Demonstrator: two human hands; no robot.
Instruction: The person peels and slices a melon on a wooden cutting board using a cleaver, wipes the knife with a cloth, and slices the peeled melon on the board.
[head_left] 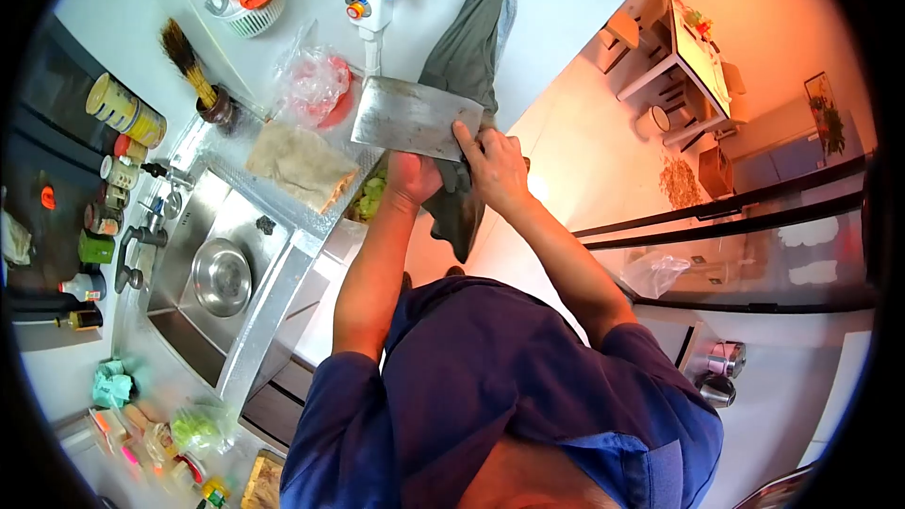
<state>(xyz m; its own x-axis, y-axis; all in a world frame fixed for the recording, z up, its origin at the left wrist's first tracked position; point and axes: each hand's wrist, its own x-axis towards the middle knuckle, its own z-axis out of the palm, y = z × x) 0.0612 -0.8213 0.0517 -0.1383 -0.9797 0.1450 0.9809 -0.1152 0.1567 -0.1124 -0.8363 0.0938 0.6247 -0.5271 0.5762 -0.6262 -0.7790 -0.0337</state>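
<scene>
A broad metal cleaver [415, 118] is up in front of me, its wide blade lying nearly level across the view. My right hand [498, 168] is closed around its right end, with a finger stretched onto the face of the blade. The handle is hidden. My left hand [415, 179] is at the blade's lower edge, and its fingers are out of sight behind the metal. A dark grey-green cloth [471, 38] hangs behind the cleaver, and its lower part shows between my hands and below them.
Left of me is a steel sink [179, 306] holding a metal bowl [222, 276]. On the counter are a beige cloth [300, 165], a crumpled plastic bag [311, 85] and a brush [189, 61] in a dark holder. A glass door [735, 264] stands at right.
</scene>
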